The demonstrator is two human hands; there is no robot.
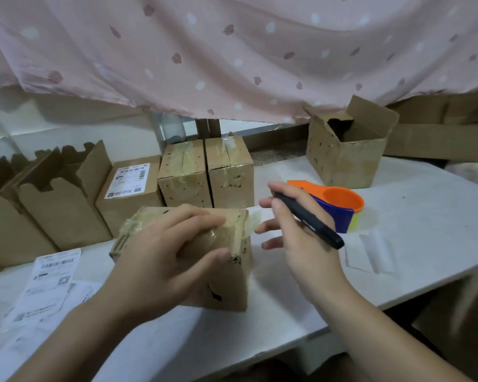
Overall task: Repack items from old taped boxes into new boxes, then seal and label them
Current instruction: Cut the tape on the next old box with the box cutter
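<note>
On the white table [425,216], near the middle of its front edge, stands an old taped box [226,282]. The left hand [163,260] grips it from above, with the fingers curled over the top and the thumb on the front face. Just beside the box, the right hand [301,244] pinches a black pen [309,219] between thumb and index finger, and its other fingers are spread. An orange and blue tape dispenser [340,205] lies behind this hand. Label sheets [50,274] lie at the front left corner.

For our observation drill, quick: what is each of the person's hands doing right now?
Left hand: closed on the taped box, fingers over its top, thumb on its front.
Right hand: holding a black pen.
</note>
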